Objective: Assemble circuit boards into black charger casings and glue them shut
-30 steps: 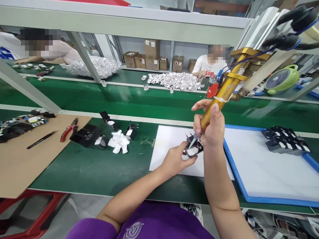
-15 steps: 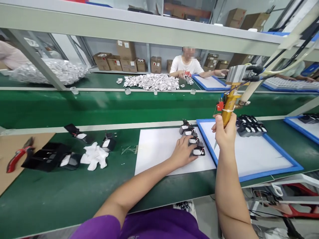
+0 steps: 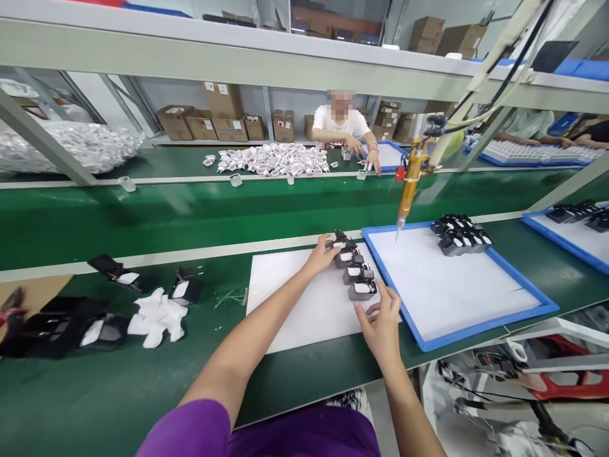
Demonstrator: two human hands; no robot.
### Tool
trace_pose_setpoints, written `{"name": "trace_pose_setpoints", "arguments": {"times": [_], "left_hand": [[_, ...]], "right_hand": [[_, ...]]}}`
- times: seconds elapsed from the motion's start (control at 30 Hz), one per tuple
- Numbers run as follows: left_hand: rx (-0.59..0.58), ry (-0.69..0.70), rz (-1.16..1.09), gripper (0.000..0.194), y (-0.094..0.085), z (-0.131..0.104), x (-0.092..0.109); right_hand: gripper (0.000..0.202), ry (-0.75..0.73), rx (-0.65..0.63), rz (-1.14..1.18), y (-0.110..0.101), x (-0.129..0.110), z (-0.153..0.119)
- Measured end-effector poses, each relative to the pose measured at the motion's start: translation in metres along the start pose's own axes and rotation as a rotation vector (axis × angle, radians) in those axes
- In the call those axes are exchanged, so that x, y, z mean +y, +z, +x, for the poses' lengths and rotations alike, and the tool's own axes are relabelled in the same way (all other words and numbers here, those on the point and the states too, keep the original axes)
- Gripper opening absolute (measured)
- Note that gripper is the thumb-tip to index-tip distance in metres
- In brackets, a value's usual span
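A short row of black adapter-like housings with white inserts [image 3: 354, 273] stands on a white sheet [image 3: 297, 317]. My left hand [image 3: 321, 255] is at the row's far end, fingers stretched out by the rearmost housing; whether they touch it I cannot tell. My right hand [image 3: 383, 314] is at the near end, thumb and fingers spread apart beside the front housing, holding nothing. To the right, a gold dispenser with a thin needle tip [image 3: 410, 184] hangs free from its arm above a blue-rimmed tray [image 3: 413, 330].
More black housings [image 3: 461, 235] fill the tray's back right corner. On the left lie a white glove or cloth [image 3: 159, 316], loose housings [image 3: 185, 289] and red-handled pliers [image 3: 10, 314]. Beyond the green partition, a co-worker [image 3: 343, 127] handles white parts [image 3: 276, 158].
My right hand has let go of the dispenser and come down to the row's near end. My left hand has moved from the near housings to the far end. The view has shifted rightward.
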State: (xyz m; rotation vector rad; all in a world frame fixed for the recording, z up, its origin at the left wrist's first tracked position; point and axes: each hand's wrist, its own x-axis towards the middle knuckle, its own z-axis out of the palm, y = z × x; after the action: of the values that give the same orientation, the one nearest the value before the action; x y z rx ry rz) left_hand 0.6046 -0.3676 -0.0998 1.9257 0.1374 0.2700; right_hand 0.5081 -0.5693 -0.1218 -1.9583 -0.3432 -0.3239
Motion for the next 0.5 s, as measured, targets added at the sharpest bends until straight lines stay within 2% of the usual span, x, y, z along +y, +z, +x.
{"name": "trace_pose_setpoints", "arguments": {"times": [0.07, 0.17, 0.37, 0.5], "left_hand": [[-0.049, -0.012, -0.049, 0.037, 0.002, 0.007, -0.001], [-0.063, -0.046, -0.075, 0.046, 0.002, 0.006, -0.003], [-0.004, -0.144, -0.011, 0.073, -0.009, -0.02, -0.012], [0.038, -0.124, 0.042, 0.077, -0.009, -0.034, -0.008]], "right_hand": [[0.054, -0.004, 0.012, 0.036, 0.007, 0.007, 0.003], [0.05, -0.003, -0.026, 0.04, 0.006, 0.015, 0.017], [0.062, 0.041, -0.18, -0.023, -0.01, 0.031, 0.052], [0.074, 0.101, -0.239, -0.103, -0.011, 0.031, 0.073]]}}
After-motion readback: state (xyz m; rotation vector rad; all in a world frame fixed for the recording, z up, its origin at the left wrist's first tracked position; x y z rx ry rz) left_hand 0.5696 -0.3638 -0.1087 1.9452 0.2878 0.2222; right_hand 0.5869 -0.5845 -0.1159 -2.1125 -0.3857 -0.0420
